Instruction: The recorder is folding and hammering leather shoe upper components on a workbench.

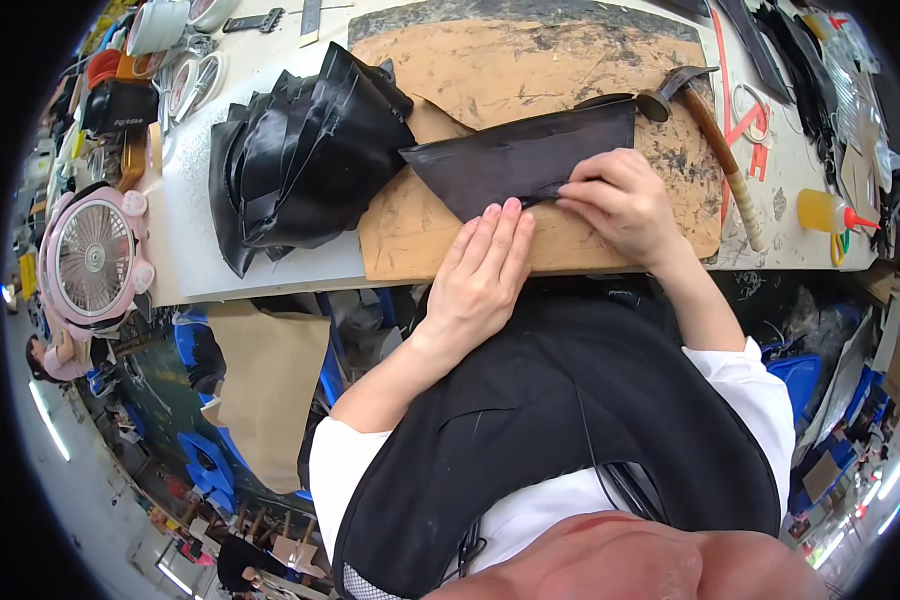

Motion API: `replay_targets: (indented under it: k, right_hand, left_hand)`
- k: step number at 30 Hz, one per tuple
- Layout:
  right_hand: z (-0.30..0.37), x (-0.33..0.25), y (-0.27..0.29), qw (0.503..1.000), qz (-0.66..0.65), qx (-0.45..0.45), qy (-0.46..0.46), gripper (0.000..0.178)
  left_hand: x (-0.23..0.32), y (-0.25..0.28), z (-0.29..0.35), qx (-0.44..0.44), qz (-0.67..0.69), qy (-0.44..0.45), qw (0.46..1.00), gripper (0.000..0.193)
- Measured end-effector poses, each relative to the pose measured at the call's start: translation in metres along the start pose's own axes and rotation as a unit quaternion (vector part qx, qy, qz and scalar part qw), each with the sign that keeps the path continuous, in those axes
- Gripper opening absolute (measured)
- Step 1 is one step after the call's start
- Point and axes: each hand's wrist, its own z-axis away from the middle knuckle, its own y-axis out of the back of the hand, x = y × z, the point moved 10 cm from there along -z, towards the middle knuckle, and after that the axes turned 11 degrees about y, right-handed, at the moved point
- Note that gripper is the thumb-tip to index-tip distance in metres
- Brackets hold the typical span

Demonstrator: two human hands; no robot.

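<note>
Both hands, left hand (pixel 482 272) and right hand (pixel 620 203), on dark leather piece (pixel 530 155) atop brown board (pixel 490 70).

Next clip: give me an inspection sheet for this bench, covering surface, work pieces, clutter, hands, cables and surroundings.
Surface: white worktable with a worn, dark-stained brown board on it.
Job's things: a dark leather piece lies flat on the board; a stack of black leather pieces sits to its left.
Clutter: hammer at the board's right edge, yellow glue bottle, tape rolls, red scissors.
Hands: left hand flat, fingertips on the piece's near edge; right hand pinching that edge.
Cables: nothing seen on the bench.
Surroundings: pink fan at the table's left end; blue stools and a cluttered floor below.
</note>
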Motion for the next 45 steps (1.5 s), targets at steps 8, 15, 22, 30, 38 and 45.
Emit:
replay_targets:
  k: [8, 15, 22, 30, 38, 45]
  right_hand:
    - [-0.011, 0.007, -0.003, 0.988, 0.049, -0.097, -0.106, 0.012]
    - [0.022, 0.022, 0.028, 0.993, 0.052, -0.037, -0.096, 0.014]
    - [0.017, 0.034, 0.023, 0.972, 0.017, -0.095, -0.214, 0.018]
    - [0.034, 0.050, 0.026, 0.933, 0.064, -0.186, -0.300, 0.025]
    - [0.050, 0.051, 0.037, 0.933, 0.045, -0.022, -0.356, 0.029]
    - [-0.032, -0.014, 0.140, 0.964, 0.046, 0.222, -0.141, 0.017]
  left_hand:
    - [0.014, -0.004, -0.014, -0.007, -0.066, -0.045, 0.997, 0.066]
    - [0.011, -0.012, -0.023, -0.023, 0.013, -0.045, 0.999, 0.074]
    - [0.019, -0.015, -0.039, -0.047, 0.003, -0.051, 0.998, 0.076]
    - [0.022, -0.005, -0.039, -0.062, -0.026, -0.036, 0.997, 0.081]
    - [-0.006, 0.011, -0.013, -0.073, -0.028, 0.030, 0.996, 0.072]
    - [-0.054, 0.055, -0.025, 0.010, 0.162, 0.119, 0.979, 0.053]
